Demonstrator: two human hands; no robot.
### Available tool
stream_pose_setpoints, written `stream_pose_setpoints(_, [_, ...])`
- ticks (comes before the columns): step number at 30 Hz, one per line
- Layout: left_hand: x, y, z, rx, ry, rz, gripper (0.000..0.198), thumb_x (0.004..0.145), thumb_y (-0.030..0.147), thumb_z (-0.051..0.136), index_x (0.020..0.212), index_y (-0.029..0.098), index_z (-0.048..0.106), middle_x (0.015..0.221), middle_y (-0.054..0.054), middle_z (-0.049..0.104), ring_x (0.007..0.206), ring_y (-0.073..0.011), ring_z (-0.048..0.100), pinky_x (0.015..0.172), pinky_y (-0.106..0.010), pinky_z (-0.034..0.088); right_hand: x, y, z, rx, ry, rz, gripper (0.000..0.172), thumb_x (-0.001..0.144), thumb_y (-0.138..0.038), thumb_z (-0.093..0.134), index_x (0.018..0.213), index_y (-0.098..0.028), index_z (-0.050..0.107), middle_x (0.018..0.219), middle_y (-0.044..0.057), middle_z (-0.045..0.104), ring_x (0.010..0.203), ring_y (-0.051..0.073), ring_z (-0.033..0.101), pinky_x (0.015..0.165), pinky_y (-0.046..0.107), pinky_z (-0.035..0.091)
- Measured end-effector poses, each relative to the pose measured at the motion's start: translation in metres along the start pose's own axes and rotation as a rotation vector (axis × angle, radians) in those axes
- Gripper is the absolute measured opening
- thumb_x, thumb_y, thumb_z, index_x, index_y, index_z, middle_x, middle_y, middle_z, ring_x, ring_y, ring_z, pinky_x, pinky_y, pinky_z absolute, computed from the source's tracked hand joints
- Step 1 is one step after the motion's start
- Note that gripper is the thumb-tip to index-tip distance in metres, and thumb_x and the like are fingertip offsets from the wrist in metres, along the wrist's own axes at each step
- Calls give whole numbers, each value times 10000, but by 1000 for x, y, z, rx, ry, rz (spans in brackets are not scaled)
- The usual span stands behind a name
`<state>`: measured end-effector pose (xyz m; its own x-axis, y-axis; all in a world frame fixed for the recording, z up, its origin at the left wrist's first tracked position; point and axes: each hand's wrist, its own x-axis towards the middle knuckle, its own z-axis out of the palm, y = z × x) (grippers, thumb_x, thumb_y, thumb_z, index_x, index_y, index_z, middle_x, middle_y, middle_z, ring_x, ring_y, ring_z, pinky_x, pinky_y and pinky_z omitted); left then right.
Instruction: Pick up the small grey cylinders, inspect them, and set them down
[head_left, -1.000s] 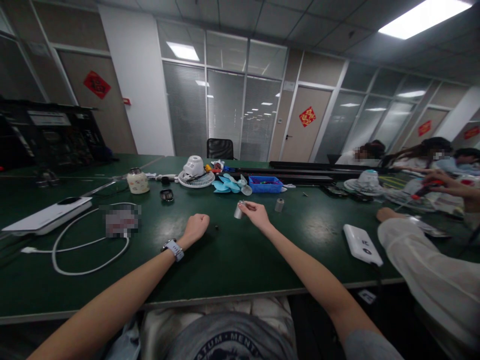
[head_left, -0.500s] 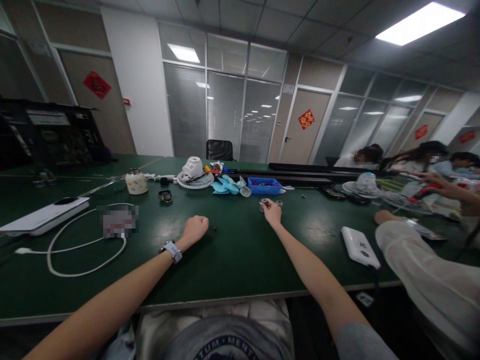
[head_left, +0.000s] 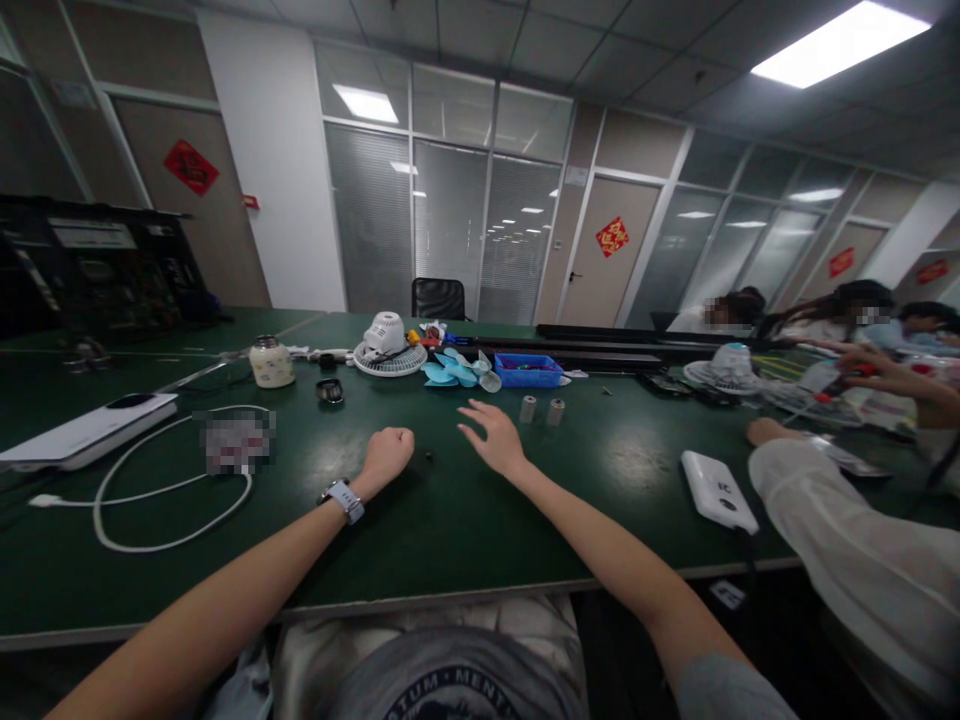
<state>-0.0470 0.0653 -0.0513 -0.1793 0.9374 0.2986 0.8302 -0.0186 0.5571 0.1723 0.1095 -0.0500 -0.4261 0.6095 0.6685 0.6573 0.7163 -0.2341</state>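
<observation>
My left hand (head_left: pixel 388 452) rests on the green table (head_left: pixel 450 520) as a fist, a watch (head_left: pixel 346 499) on its wrist; whether it holds anything is hidden. My right hand (head_left: pixel 491 436) hovers just above the table with fingers spread and nothing in it. Two small grey cylinders (head_left: pixel 528 408) (head_left: pixel 555 411) stand upright side by side just beyond and to the right of that hand. A tiny dark part (head_left: pixel 429 457) lies between my two hands.
Farther back lie a white fan grille with motor (head_left: pixel 389 350), blue fan blades (head_left: pixel 459 371), a blue tray (head_left: pixel 528 370) and a cream jar (head_left: pixel 272 362). A white device (head_left: pixel 86 430) and cable (head_left: pixel 172 495) sit left. A white power bank (head_left: pixel 718 488) and other people's arms are right.
My right hand carried a grey cylinder rightward, stood it beside the other one, let go, and drew back left with fingers spread. My left fist has not moved.
</observation>
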Motion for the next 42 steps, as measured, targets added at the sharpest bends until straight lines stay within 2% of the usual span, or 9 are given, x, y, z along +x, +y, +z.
stream_pose_setpoints(4, [-1,2,-2,10,34,-10,318,781,202,342,507,172,501,514,-20,471,530,-141,430,536,-263,248,-4,-35,19,91,-295,-223,355,943,-360,483,1265,-254,586,1340,58,563,1272,198,485,1053,396,367])
stream_pose_setpoints(8, [-1,3,-2,8,27,-23,307,779,200,346,515,172,499,516,-18,462,532,-141,435,533,-259,248,-5,-38,26,112,-392,-235,317,942,-325,494,1229,-265,615,1242,29,638,1238,198,521,1027,381,389])
stream_pose_setpoints(13, [-2,6,-1,2,-6,-24,295,778,200,345,498,186,439,502,-13,442,512,-135,422,520,-264,229,-4,-29,28,84,-338,-152,272,901,-331,571,1144,-266,673,1161,49,681,1154,192,588,999,354,408])
stream_pose_setpoints(20, [-3,4,0,-26,-4,-15,292,767,212,344,478,196,379,488,-2,414,492,-126,401,515,-268,218,-5,-33,34,154,-298,-39,186,857,-300,617,1003,-307,732,981,-31,741,985,155,671,883,259,473])
stream_pose_setpoints(23, [-2,1,1,-48,-2,2,290,764,222,340,475,199,366,476,4,405,486,-127,411,516,-269,222,0,-28,24,142,-196,-7,204,874,-306,584,1019,-303,728,980,-42,740,885,138,689,846,239,483])
stream_pose_setpoints(27, [-1,-1,2,-66,-7,10,301,773,233,332,474,201,355,466,8,404,478,-128,421,514,-268,226,13,10,-7,-46,106,170,252,909,-319,522,1064,-277,717,1035,0,729,929,167,669,883,279,459])
stream_pose_setpoints(30, [-1,-2,3,-78,-16,25,310,781,244,336,475,201,365,467,9,409,479,-129,420,512,-267,228,18,52,-28,-242,222,383,279,908,-290,508,1096,-256,711,1041,59,724,919,208,663,862,312,459])
stream_pose_setpoints(35, [-1,-3,4,-95,-20,29,312,782,231,339,472,206,359,464,12,402,482,-130,407,509,-266,234,11,96,-34,-324,198,553,304,904,-282,484,1112,-246,704,1007,86,728,885,217,669,842,317,469])
stream_pose_setpoints(42, [0,-2,3,-74,-18,30,301,770,230,339,471,205,358,460,13,393,483,-131,411,515,-264,239,10,98,-29,-275,194,558,295,899,-283,486,1089,-266,711,1015,55,730,879,201,670,861,307,466])
